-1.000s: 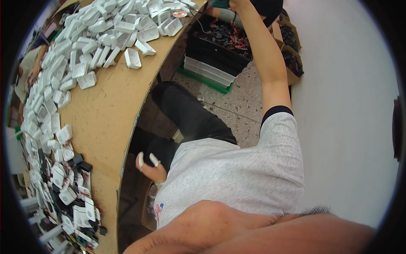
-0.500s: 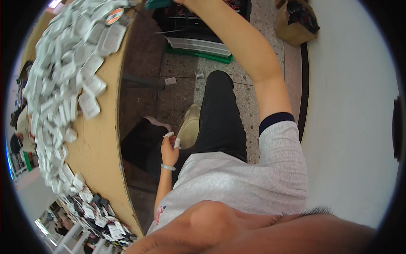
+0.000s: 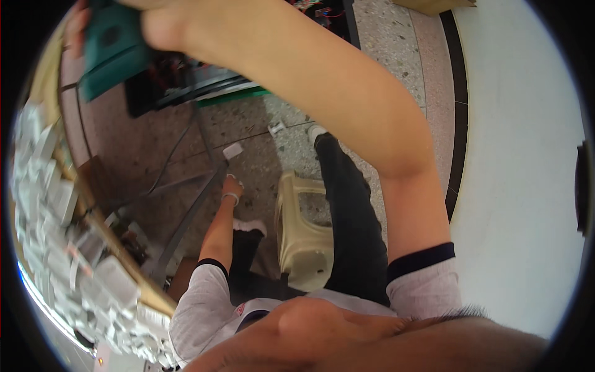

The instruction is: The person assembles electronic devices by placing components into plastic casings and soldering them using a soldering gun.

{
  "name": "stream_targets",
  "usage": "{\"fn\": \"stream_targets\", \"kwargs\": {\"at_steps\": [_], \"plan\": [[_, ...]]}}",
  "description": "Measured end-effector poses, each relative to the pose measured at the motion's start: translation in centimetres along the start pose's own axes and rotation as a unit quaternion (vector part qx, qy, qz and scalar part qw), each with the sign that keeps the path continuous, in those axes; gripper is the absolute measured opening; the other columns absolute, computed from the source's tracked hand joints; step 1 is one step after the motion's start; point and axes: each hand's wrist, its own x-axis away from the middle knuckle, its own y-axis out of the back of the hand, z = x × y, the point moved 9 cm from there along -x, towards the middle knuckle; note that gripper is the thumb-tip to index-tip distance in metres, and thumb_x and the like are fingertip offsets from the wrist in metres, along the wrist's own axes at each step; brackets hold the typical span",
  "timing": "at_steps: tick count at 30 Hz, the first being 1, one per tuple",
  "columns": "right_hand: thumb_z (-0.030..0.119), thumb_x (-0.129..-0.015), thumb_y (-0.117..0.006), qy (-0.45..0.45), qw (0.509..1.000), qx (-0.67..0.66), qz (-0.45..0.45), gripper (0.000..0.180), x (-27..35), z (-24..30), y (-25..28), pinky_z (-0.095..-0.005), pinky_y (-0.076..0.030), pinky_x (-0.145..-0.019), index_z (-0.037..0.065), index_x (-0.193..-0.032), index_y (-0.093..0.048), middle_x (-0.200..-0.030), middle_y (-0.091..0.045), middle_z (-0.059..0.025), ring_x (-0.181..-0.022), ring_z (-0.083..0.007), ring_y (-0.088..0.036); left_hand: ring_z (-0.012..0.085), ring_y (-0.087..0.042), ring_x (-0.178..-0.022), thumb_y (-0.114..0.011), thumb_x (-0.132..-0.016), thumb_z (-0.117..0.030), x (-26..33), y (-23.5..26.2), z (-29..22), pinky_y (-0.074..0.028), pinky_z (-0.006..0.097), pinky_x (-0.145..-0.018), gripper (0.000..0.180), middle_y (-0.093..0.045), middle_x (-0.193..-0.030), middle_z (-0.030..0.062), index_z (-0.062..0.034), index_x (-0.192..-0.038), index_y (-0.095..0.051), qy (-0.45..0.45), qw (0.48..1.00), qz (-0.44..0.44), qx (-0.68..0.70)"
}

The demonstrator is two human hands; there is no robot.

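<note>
At the upper left, my right hand (image 3: 162, 26) is closed around a dark green plastic object (image 3: 116, 53) with a flared end and a dark round spot. Its fingertips show on the far side, and motion blurs them; the object's top is cut off by the picture's edge. My left hand (image 3: 232, 185) hangs low beside a stool, a pale bracelet at the wrist. It looks empty, with its fingers slightly apart and white coverings on some of them. Small white pieces (image 3: 233, 151) lie on the floor beyond it.
A table edge (image 3: 127, 260) runs along the left, heaped with white plastic trays (image 3: 114, 279). Grey metal table legs (image 3: 192, 214) stand close to my left arm. A cream plastic stool (image 3: 304, 248) is between my legs. Ahead sits a black crate (image 3: 341, 22); a white wall (image 3: 520, 155) rises on the right.
My right hand has swung left and closer with the green object. My body has risen and turned, uncovering the stool. My left arm has straightened and hangs lower.
</note>
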Motion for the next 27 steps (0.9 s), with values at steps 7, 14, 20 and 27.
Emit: {"fn": "stream_targets", "kwargs": {"at_steps": [7, 14, 20, 27], "plan": [[0.023, -0.095, -0.062, -0.069, 0.993, 0.026, -0.091, 0.027, 8.0, -4.8, 13.5, -0.0333, -0.050, -0.060, 0.007, -0.074, -0.059, -0.064, -0.058, -0.0049, -0.058, -0.0191, -0.058, 0.0386, -0.048, -0.130, -0.071, -0.086, -0.027, -12.4, -2.8, -0.7, -0.045, 0.053, -0.100, 0.061, -0.044, -0.145, 0.0186, -0.0033, -0.133, -0.040, 0.028, 0.982, -0.017, -0.185], [0.019, -0.092, -0.066, -0.177, 0.970, 0.028, -0.162, 0.023, 15.0, -13.0, 19.7, -0.0330, -0.050, -0.057, 0.004, -0.075, -0.061, -0.065, -0.060, -0.0066, -0.057, -0.0190, -0.059, 0.0329, -0.048, -0.118, -0.071, -0.085, -0.031, 1.8, -9.6, 9.7, -0.043, 0.049, -0.094, 0.055, -0.048, -0.128, 0.0167, -0.0035, -0.124, -0.045, -0.034, 0.982, 0.003, -0.184], [0.015, -0.088, -0.069, -0.231, 0.955, 0.034, -0.181, 0.020, 14.3, -15.1, 16.6, -0.0327, -0.050, -0.055, 0.001, -0.076, -0.063, -0.066, -0.061, -0.0080, -0.056, -0.0189, -0.060, 0.0235, -0.050, -0.087, -0.061, -0.092, -0.039, -5.1, -11.4, 0.5, -0.042, 0.042, -0.076, 0.035, -0.051, -0.095, 0.0085, -0.0051, -0.097, -0.052, 0.017, 0.966, -0.013, -0.256], [0.011, -0.085, -0.072, -0.193, 0.975, 0.038, -0.100, 0.017, 4.6, -10.7, 0.9, -0.0323, -0.049, -0.051, 0.000, -0.076, -0.064, -0.066, -0.062, -0.0085, -0.054, -0.0182, -0.060, 0.0264, -0.051, -0.096, -0.064, -0.089, -0.036, -3.2, -1.2, 0.2, -0.042, 0.042, -0.083, 0.043, -0.052, -0.104, 0.0141, -0.0020, -0.109, -0.048, 0.139, 0.973, -0.156, -0.103]]}}
